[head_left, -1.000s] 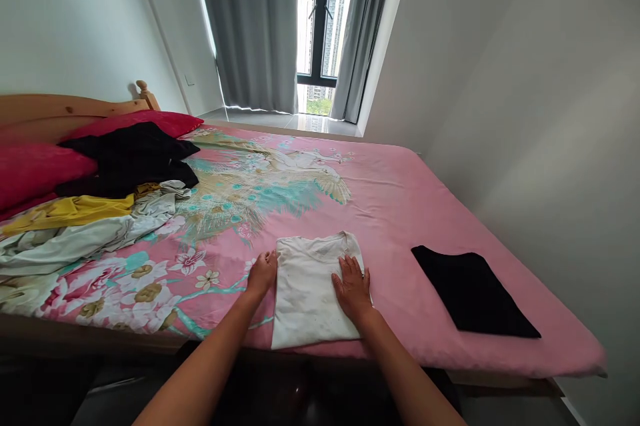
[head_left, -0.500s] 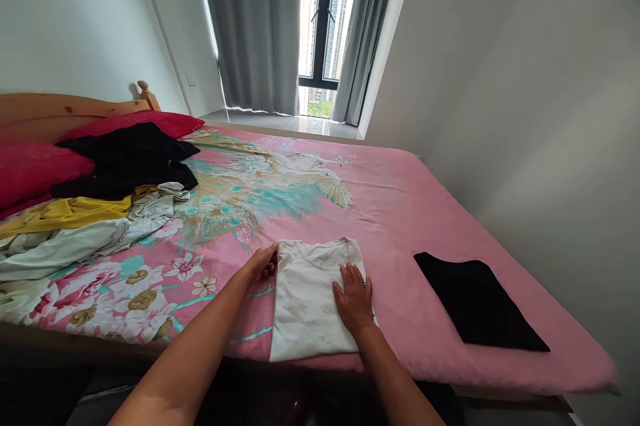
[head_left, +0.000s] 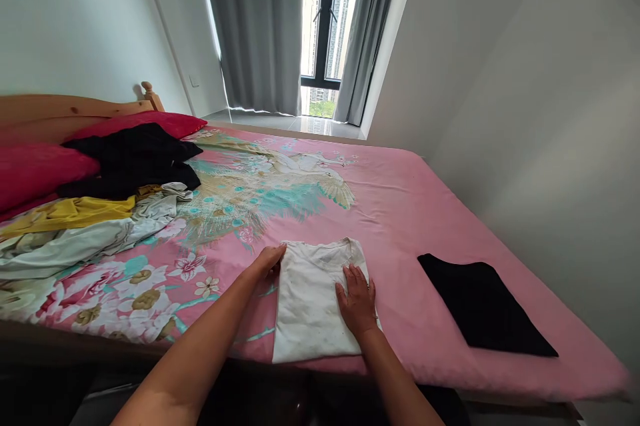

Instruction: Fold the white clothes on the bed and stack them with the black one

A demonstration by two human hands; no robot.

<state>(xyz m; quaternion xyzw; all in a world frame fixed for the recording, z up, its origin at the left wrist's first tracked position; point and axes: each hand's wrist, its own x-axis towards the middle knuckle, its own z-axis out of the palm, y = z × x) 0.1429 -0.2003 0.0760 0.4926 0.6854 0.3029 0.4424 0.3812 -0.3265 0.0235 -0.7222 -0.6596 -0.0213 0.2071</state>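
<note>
A white T-shirt (head_left: 313, 306) lies folded into a rectangle at the near edge of the bed, its neckline facing away from me. At its far left corner, my left hand (head_left: 270, 261) is closed with thumb and fingers on the edge of the cloth; some of those fingers are hidden under the hand. My right hand (head_left: 357, 299) rests flat on the right side of the shirt, fingers stretched out. Off to the right lies a folded black garment (head_left: 485, 306), touched by neither hand.
Pink bedding (head_left: 395, 213) with a peacock and flower print covers the bed. Loose black clothing (head_left: 135, 159), a yellow garment (head_left: 75, 213) and pale clothes (head_left: 100, 239) are heaped at left beside red pillows (head_left: 45, 173). A wall (head_left: 500, 113) borders the right side.
My left hand has shifted slightly onto the shirt's far left corner. The right hand stays flat on the cloth, and the whole view has moved a little.
</note>
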